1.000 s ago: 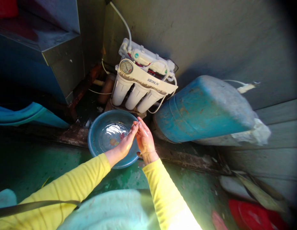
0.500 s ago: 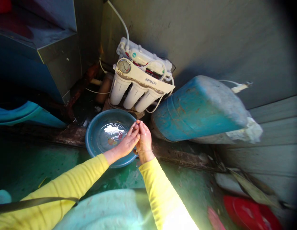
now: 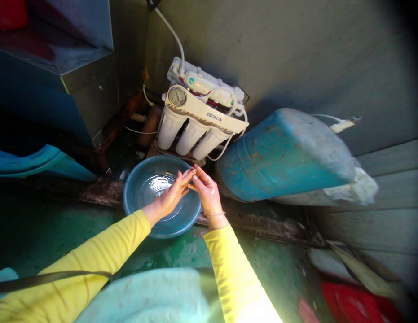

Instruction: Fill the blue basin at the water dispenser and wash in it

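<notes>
My left hand (image 3: 170,196) reaches over a blue basin (image 3: 125,194) with its fingers stretched out. Over the basin's right rim is my right hand (image 3: 209,196), its thumb and fingers apart. The fingertips of both hands touch each other, and I see no object between them. Both hands look wet. Light reflects off rippled water (image 3: 160,184) at the bottom of the basin. A thin band circles my right wrist, and both sleeves are yellow.
A white water filter unit (image 3: 209,119) with a gauge stands behind the basin. To the right leans a dirty blue barrel (image 3: 262,166). A metal cabinet (image 3: 90,85) is at the left, a red object (image 3: 353,303) at the lower right. The green floor (image 3: 175,251) looks wet.
My hands have shifted from pressed close together to meeting only at the fingertips, with the fingers more spread. The view has moved slightly, so everything sits a little further right and lower.
</notes>
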`<action>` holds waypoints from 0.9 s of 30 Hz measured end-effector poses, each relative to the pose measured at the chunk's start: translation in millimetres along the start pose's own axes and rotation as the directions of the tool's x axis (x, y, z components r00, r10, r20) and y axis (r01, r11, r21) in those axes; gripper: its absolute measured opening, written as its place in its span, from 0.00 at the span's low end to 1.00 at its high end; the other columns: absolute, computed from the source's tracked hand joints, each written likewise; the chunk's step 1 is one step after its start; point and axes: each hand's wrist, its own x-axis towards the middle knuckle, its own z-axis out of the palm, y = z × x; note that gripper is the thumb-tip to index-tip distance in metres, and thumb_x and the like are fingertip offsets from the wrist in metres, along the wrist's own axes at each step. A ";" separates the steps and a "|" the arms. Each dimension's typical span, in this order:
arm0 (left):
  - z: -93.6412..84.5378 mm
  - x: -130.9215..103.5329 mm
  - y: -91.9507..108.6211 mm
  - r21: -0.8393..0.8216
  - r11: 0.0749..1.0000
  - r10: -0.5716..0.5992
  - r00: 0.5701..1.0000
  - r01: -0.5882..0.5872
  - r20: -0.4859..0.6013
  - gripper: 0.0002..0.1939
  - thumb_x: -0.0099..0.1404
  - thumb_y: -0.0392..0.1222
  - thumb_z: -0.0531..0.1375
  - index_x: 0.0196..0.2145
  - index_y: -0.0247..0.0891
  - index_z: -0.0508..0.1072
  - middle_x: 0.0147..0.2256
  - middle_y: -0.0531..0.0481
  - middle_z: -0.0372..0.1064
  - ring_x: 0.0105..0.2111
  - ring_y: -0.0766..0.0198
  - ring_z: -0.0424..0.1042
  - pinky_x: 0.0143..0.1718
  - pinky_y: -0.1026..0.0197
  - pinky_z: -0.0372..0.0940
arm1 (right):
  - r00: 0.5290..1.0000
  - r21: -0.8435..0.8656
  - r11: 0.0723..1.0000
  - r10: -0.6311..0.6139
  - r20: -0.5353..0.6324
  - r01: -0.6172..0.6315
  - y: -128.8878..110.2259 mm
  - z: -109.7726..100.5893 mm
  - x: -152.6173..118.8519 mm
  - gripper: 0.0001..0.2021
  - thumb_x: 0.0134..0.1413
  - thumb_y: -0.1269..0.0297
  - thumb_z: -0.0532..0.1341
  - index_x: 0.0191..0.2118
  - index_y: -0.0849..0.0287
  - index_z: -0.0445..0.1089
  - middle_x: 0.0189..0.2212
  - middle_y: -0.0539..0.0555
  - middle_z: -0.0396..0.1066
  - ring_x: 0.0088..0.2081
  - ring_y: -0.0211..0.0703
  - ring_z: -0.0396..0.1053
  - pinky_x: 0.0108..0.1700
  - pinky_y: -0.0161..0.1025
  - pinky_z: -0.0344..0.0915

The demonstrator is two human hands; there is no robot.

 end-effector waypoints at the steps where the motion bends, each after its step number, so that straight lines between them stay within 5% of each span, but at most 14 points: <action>1: -2.0 0.6 -0.2 -0.008 1.000 -0.010 1.000 0.010 0.009 0.29 0.64 0.63 0.37 0.53 0.53 0.66 0.62 0.55 0.49 0.62 0.57 0.47 0.59 0.44 0.47 | 0.999 -0.122 0.992 -0.037 -0.035 0.032 -1.9 -2.8 0.4 0.21 0.48 0.59 0.61 0.49 0.55 0.67 0.53 0.55 0.65 0.43 0.41 0.70 0.40 0.39 0.71; 4: -7.9 1.6 -2.8 0.006 1.000 -0.002 0.999 0.002 0.040 0.28 0.64 0.62 0.37 0.56 0.57 0.61 0.63 0.58 0.47 0.64 0.59 0.41 0.61 0.46 0.43 | 0.992 -0.334 0.939 -0.110 -0.062 0.084 -7.5 -8.9 1.7 0.18 0.48 0.56 0.60 0.45 0.56 0.70 0.50 0.56 0.68 0.35 0.39 0.71 0.30 0.36 0.70; 7: -12.7 3.0 -4.7 0.114 0.992 0.052 0.997 -0.058 0.056 0.27 0.65 0.60 0.40 0.57 0.54 0.60 0.64 0.57 0.45 0.64 0.61 0.40 0.62 0.51 0.42 | 0.978 -0.424 0.890 -0.206 -0.041 0.169 -11.1 -11.1 1.9 0.13 0.49 0.56 0.60 0.38 0.58 0.72 0.36 0.55 0.73 0.33 0.40 0.70 0.35 0.39 0.69; 11: -19.4 5.5 -1.1 0.327 0.925 0.171 0.981 -0.192 0.094 0.27 0.65 0.57 0.44 0.57 0.45 0.63 0.64 0.54 0.43 0.64 0.60 0.43 0.62 0.59 0.41 | 0.953 -0.529 0.809 -0.305 -0.001 0.258 -13.3 -13.5 1.8 0.10 0.51 0.58 0.59 0.34 0.58 0.73 0.32 0.54 0.73 0.36 0.42 0.70 0.40 0.41 0.67; 16: -29.0 5.8 12.3 0.638 0.685 0.293 0.935 -0.352 0.202 0.23 0.66 0.53 0.47 0.53 0.46 0.68 0.64 0.53 0.44 0.63 0.57 0.44 0.63 0.55 0.35 | 0.960 -0.593 0.763 -0.272 0.070 0.259 -14.2 -19.2 2.9 0.10 0.52 0.59 0.57 0.34 0.57 0.73 0.30 0.54 0.73 0.34 0.42 0.69 0.38 0.41 0.65; 21: -30.9 3.2 19.3 0.803 0.448 0.292 0.913 -0.394 0.285 0.19 0.64 0.50 0.51 0.53 0.53 0.67 0.64 0.53 0.45 0.64 0.55 0.42 0.62 0.46 0.24 | 0.969 -0.638 0.737 -0.241 0.058 0.222 -11.6 -19.0 2.8 0.08 0.51 0.63 0.56 0.31 0.58 0.72 0.28 0.53 0.71 0.31 0.41 0.67 0.36 0.39 0.63; 23: -29.9 3.5 17.8 0.799 0.460 0.291 0.916 -0.387 0.276 0.20 0.65 0.51 0.50 0.53 0.51 0.67 0.64 0.52 0.46 0.63 0.57 0.43 0.62 0.47 0.25 | 0.975 -0.615 0.765 -0.223 0.022 0.189 -11.4 -17.3 3.1 0.07 0.49 0.64 0.57 0.28 0.59 0.71 0.26 0.51 0.70 0.30 0.40 0.66 0.35 0.38 0.62; 27: -28.6 6.5 13.5 0.641 0.714 0.235 0.959 -0.282 0.159 0.26 0.67 0.54 0.41 0.51 0.44 0.70 0.62 0.51 0.51 0.62 0.58 0.49 0.62 0.54 0.42 | 0.995 -0.435 0.896 -0.103 -0.013 0.087 -13.4 -16.8 5.1 0.07 0.46 0.62 0.59 0.27 0.61 0.70 0.23 0.49 0.68 0.27 0.37 0.63 0.31 0.36 0.60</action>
